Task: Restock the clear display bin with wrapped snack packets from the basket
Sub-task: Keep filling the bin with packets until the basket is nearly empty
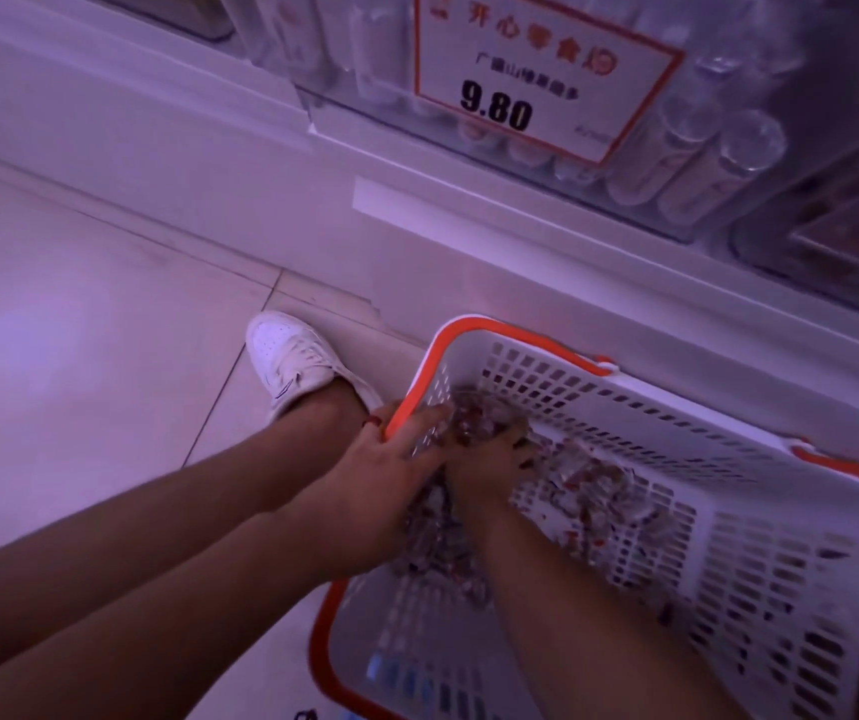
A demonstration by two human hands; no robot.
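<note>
A white perforated basket (760, 537) with an orange rim stands on the floor below the shelf. Small clear-wrapped snack packets (599, 491) with red print lie loose in its bottom. Both my hands are inside the basket's near left corner, around a heap of packets. My left hand (391, 470) lies with fairly straight fingers against the heap, next to the orange rim. My right hand (492, 462) has its fingers curled over a bunch of packets. The clear display bin (703, 168) sits on the shelf above, with wrapped items inside and a white price sign (536, 70) reading 9.80 on its front.
A leg and a white shoe (292, 361) stand on the pale tiled floor (79, 330) just left of the basket. The white shelf base (469, 241) runs behind the basket. Another clear bin (832, 262) sits further right on the shelf.
</note>
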